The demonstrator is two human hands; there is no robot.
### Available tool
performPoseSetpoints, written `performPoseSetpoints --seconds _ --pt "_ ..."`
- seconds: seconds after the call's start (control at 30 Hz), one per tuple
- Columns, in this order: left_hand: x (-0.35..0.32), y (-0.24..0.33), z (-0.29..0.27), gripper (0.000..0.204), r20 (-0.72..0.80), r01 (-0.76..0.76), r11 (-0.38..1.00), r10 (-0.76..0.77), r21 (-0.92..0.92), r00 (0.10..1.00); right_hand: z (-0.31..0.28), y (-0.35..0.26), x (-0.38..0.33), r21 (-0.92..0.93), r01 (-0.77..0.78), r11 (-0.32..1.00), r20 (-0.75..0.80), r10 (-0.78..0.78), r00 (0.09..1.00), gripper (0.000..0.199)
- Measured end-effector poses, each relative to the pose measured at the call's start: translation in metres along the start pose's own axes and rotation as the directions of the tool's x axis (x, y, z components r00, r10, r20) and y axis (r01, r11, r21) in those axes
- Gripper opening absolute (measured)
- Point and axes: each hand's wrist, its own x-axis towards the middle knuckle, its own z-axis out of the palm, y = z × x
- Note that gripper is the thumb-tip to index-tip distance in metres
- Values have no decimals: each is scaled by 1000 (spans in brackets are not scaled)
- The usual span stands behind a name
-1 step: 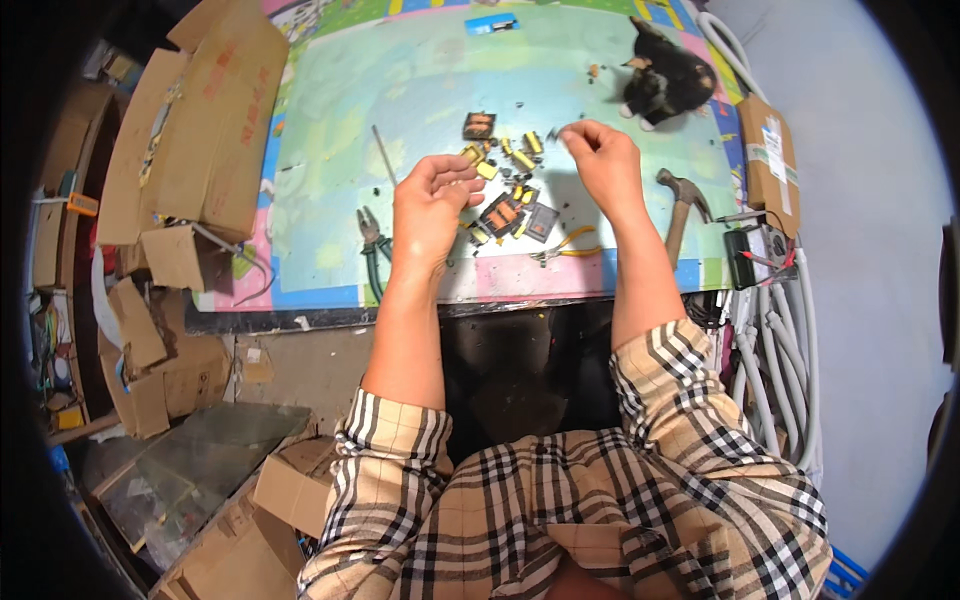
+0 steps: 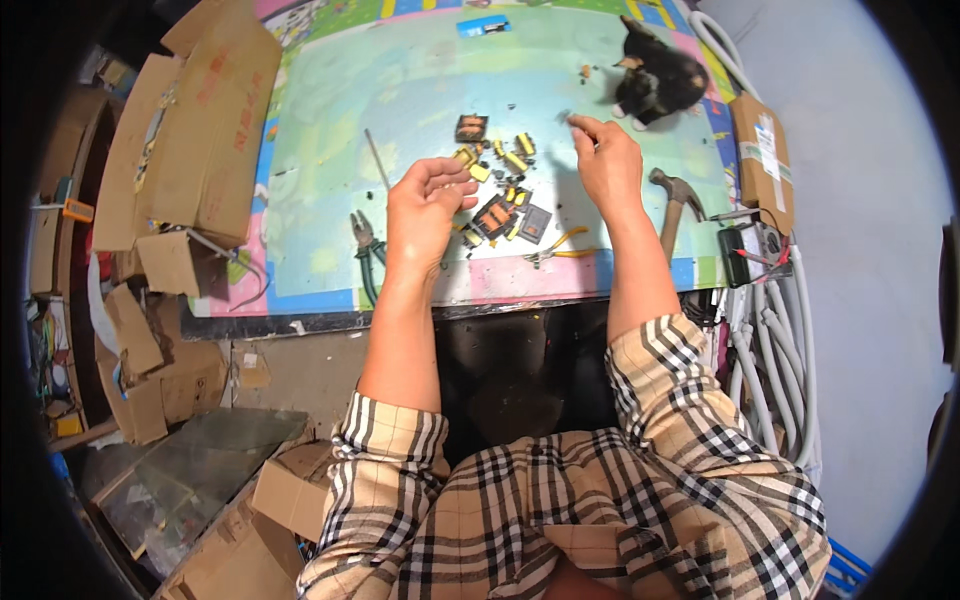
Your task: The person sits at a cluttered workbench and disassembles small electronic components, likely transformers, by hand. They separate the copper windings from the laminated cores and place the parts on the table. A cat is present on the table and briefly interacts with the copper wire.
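Between finger and thumb, my right hand (image 2: 608, 165) pinches a small dark piece (image 2: 564, 117), blurred and too small to name. My left hand (image 2: 428, 205) is loosely curled, fingers apart from the thumb, with nothing plainly in it. Close to its fingertips lies a yellow-wrapped coil part (image 2: 465, 157); I cannot tell if they touch. Among several small yellow and black parts lie a black transformer with copper windings (image 2: 494, 215), a similar one (image 2: 472, 128) farther back, and a dark flat block (image 2: 535, 224).
Green-handled pliers (image 2: 365, 250) and a thin rod (image 2: 377, 158) lie left; yellow-handled pliers (image 2: 560, 248) and a hammer (image 2: 677, 205) lie right. A cat (image 2: 660, 75) crouches at the back right. Cardboard boxes (image 2: 225, 130) flank the table, with a black meter-like device (image 2: 735, 255) at its right edge.
The view has shifted slightly, moving the table items a little left in the picture. My right hand still pinches the small dark piece, its fingertips slightly higher in the picture.
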Motion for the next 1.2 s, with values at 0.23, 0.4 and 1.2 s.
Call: performPoseSetpoints --seconds 0.23,0.4,1.2 --pt "4 7 20 26 -3 25 1000 -25 -15 1000 -22 55 28 -24 -212 977 -200 203 959 15" --pt "1 6 14 24 3 20 1000 -20 -22 1000 -26 64 41 185 -169 968 -312 221 924 17" --pt "-14 -20 -60 23 18 6 995 -5 -97 1000 -14 56 57 -338 -26 941 21 35 999 17"
